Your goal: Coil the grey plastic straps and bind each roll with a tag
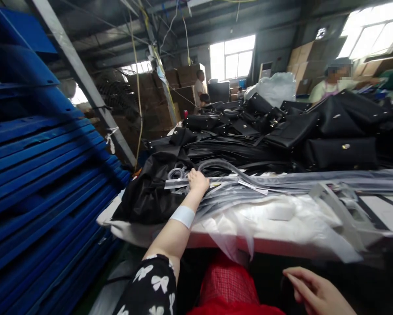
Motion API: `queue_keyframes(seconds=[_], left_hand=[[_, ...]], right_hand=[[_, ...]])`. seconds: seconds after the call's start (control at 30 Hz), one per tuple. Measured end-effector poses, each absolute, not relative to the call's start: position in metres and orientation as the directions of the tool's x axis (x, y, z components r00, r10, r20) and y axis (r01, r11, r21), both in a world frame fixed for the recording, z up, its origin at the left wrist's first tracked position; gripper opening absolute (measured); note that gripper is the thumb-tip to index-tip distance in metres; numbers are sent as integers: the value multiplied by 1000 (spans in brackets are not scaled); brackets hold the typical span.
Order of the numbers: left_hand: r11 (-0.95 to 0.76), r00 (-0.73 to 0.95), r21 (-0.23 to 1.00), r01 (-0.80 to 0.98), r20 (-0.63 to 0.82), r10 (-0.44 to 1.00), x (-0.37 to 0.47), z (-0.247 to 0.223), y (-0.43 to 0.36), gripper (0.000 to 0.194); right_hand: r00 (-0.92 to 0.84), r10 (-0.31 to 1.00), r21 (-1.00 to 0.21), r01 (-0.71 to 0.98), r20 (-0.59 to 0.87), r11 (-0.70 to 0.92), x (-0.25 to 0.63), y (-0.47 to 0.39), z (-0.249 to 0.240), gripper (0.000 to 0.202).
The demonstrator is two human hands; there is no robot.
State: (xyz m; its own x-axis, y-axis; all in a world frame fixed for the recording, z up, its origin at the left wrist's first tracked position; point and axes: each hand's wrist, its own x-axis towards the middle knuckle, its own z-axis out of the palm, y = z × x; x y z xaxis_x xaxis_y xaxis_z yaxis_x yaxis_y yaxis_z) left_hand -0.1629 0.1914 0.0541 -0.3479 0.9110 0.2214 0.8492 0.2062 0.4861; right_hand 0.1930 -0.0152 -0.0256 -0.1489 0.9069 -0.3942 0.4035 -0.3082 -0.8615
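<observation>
My left hand (199, 180) reaches forward over the table, its fingers curled around the end of a strap in a clear plastic sleeve (222, 164). More plastic-sleeved straps (222, 199) lie beneath and to the right of this hand. Just left of the fingers are a roll of clear tape (175, 174) and a flat clear strip (173, 184). Low at the right, my right hand (314, 288) hangs in front of the table edge, fingers loosely bent and slightly apart, with nothing visible in them.
Black bags (291, 131) are heaped across the back of the table. White plastic bags (281, 214) lie along its front edge, beside a grey tape dispenser (347, 210). Blue sheets (45, 175) are stacked at left, near a metal post (85, 83). A person (327, 85) is behind the heap.
</observation>
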Motion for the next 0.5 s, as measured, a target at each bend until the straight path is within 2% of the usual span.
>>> queue_keyframes(seconds=[0.13, 0.27, 0.33, 0.37, 0.4, 0.43, 0.5], left_hand=[[267, -412, 559, 785, 149, 899, -161, 66, 199, 22], [143, -255, 662, 736, 75, 964, -145, 86, 171, 14], [26, -36, 753, 657, -3, 999, -131, 97, 133, 23], [-60, 232, 861, 506, -69, 970, -124, 103, 109, 28], [-78, 499, 925, 371, -128, 857, -120, 110, 85, 31], [-82, 698, 952, 296, -157, 699, -118, 117, 62, 31], [-187, 933, 957, 221, -153, 325, -121, 130, 25, 29]], right_hand=[[-133, 929, -876, 401, -347, -270, 210, -18, -29, 50], [-109, 934, -889, 359, -341, -283, 216, -9, -30, 52], [-125, 942, -920, 288, -312, -267, 211, -2, -23, 55], [-145, 946, -941, 222, -291, -255, 207, 2, -18, 56], [-179, 947, -960, 129, -268, -248, 202, 6, -12, 59], [-210, 942, -964, 11, -261, -265, 198, 11, -5, 62], [-294, 907, -895, -242, -300, -375, 194, 22, 9, 69]])
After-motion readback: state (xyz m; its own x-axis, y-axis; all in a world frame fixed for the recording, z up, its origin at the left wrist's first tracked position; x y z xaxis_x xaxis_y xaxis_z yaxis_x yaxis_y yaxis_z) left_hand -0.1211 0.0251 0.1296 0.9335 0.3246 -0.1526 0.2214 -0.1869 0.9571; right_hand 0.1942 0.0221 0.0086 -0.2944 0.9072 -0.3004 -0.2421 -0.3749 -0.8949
